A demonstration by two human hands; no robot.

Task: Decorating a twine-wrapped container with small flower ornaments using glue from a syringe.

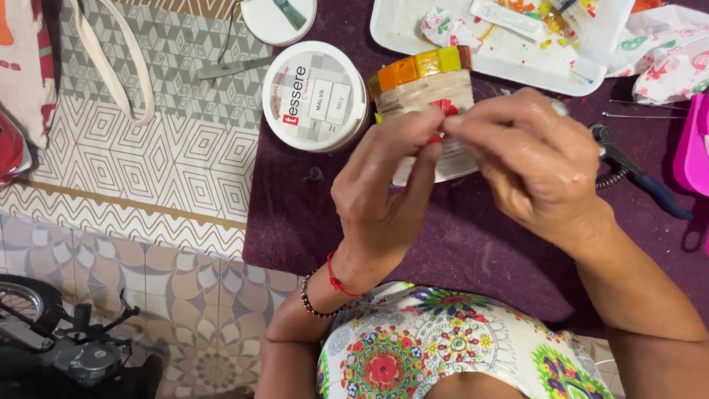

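My left hand (384,185) and my right hand (535,159) meet in front of a pale round container (428,96). It is wrapped in string and edged at the top with orange, yellow and brown mosaic tiles. The fingertips of both hands pinch a small red tile (443,109) against the container's side. My left wrist wears a red cord and a dark bead bracelet. The container's lower part is hidden behind my hands.
A white lidded tub (316,94) stands left of the container on the purple tablecloth (310,222). A white tray (502,52) with paint spots and scraps lies behind. Pliers (635,174) lie to the right, near a pink object (694,148). Patterned floor and a bag strap (111,66) are on the left.
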